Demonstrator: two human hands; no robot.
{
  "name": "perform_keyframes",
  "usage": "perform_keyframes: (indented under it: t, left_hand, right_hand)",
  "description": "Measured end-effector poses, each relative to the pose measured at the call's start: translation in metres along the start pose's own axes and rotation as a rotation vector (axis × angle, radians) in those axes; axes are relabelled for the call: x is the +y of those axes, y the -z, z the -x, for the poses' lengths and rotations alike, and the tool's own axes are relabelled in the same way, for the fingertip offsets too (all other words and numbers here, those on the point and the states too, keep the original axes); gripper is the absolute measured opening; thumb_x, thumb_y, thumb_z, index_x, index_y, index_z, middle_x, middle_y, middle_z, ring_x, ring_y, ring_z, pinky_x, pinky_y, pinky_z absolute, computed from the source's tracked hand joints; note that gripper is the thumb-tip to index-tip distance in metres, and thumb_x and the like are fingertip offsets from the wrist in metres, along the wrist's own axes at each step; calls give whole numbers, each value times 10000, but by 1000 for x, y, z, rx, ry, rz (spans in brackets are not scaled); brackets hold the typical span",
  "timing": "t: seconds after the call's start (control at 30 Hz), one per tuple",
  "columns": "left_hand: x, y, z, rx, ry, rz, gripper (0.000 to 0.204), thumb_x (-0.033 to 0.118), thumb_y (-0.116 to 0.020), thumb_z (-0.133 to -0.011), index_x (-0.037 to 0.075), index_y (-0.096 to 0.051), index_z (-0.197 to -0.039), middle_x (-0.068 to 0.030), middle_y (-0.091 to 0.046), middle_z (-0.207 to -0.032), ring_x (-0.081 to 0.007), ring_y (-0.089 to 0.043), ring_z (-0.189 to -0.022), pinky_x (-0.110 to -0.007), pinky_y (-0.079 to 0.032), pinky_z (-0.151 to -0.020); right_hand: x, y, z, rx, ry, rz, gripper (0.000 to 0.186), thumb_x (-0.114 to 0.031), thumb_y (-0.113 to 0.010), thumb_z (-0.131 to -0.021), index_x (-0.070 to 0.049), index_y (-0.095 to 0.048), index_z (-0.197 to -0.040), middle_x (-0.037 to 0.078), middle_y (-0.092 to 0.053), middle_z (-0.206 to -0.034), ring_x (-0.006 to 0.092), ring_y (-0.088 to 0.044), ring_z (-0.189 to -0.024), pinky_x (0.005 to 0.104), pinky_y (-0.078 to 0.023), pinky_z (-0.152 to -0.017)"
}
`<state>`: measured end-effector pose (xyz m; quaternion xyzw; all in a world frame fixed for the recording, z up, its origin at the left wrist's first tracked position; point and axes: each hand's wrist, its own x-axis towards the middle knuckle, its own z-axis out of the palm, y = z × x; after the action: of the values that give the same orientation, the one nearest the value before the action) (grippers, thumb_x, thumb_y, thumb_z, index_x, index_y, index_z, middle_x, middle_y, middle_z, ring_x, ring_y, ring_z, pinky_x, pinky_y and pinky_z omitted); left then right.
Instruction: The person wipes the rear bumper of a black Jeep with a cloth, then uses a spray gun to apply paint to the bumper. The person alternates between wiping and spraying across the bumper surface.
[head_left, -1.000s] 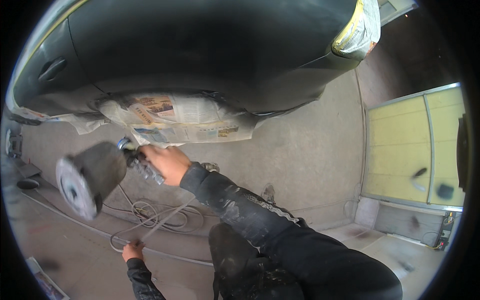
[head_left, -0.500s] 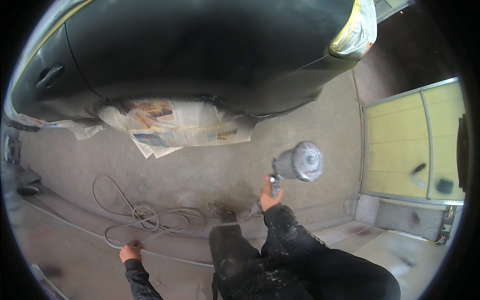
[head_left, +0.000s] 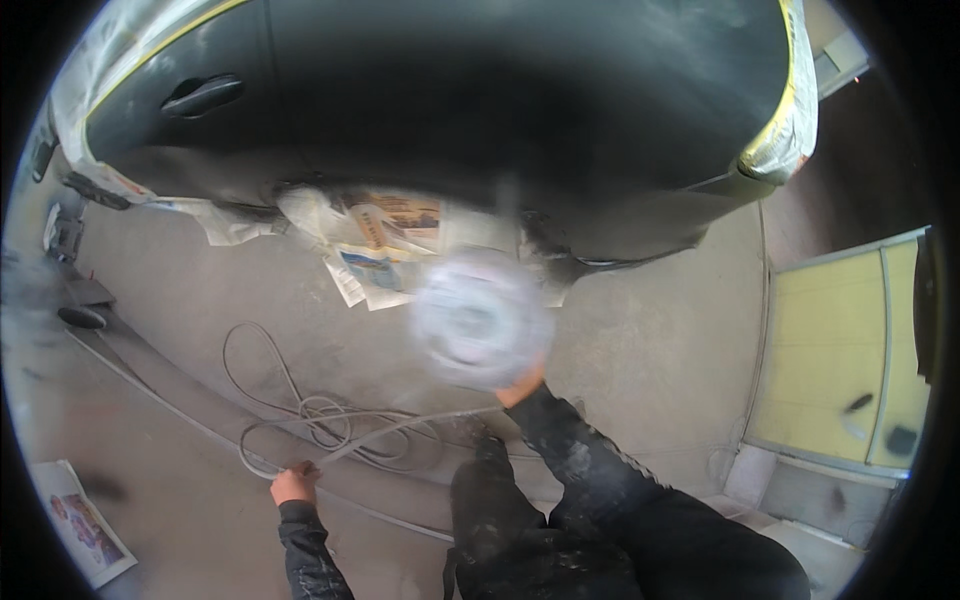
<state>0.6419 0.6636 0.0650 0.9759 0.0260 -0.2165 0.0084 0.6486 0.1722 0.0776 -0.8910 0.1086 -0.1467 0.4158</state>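
My right hand (head_left: pixel 523 387) is closed round a spray gun, mostly hidden behind its round silvery cup (head_left: pixel 480 318), which is smeared by motion. The cup is raised in front of the dark car body panel (head_left: pixel 420 100) and overlaps the newspaper masking (head_left: pixel 400 222) along the panel's lower edge. Lower left, my left hand (head_left: pixel 294 484) is closed on a grey air hose (head_left: pixel 400 430). From that hand the hose stretches toward the right hand, and its loose loops lie on the floor beyond.
Taped plastic sheeting (head_left: pixel 797 120) edges the panel. A yellow filter panel in a metal frame (head_left: pixel 825 350) stands at the right. A printed sheet (head_left: pixel 82 523) lies lower left. Near the left rim is a dark round opening (head_left: pixel 82 318). Dark smudges blur parts of the view.
My right hand has swung the spray gun left and closer to the camera, so its cup looks larger. The view has shifted; the car appears farther right. My left hand still grips the hose.
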Motion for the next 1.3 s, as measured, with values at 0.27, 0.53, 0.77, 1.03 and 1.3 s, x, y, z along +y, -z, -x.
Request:
perform_keyframes:
  t: [0.27,0.53,0.77,1.03,1.3]
  left_hand:
    - [-28,-1,24,20,189,31,343,446,-800,-765,226,-805,-1028,-140,-743,-871,-379,-714,-866,-480,-572,-764]
    - [-38,28,31,39,174,145,383,407,-845,-737,182,-814,-1046,-136,-762,-919,-358,-721,-870,-459,-569,-775]
    - [-62,72,20,-35,91,6,394,356,-893,-690,176,-811,-1031,-111,-764,-869,-334,-731,-822,-431,-567,-739]
    - [-68,142,-1,-3,-1,-39,352,285,-882,-700,190,-799,-1029,-74,-776,-899,-324,-731,-861,-434,-572,-751]
    - [-21,217,-35,52,-107,-31,385,191,-848,-748,52,-778,-1101,-194,-759,-937,-378,-719,-836,-430,-557,-786]
  right_hand:
    - [-156,-180,-173,-240,191,209,419,-32,-683,-789,-16,-456,-1140,231,-709,-804,432,-723,-758,540,-565,-663]
    - [-200,-192,-196,-498,431,-122,333,-97,-698,-819,-69,-545,-1113,206,-701,-879,440,-697,-849,534,-543,-730]
    - [-81,10,-91,-28,128,-538,377,-143,-696,-855,-22,-582,-1193,168,-662,-818,337,-667,-700,422,-499,-616]
    - [85,171,31,459,-781,-1129,337,-392,-620,-1033,-120,-581,-839,19,-589,-696,150,-526,-509,318,-419,-466]
    - [224,189,84,1039,-1055,-1267,300,-433,-581,-1043,-136,-608,-1014,42,-680,-942,163,-476,-547,340,-428,-499]
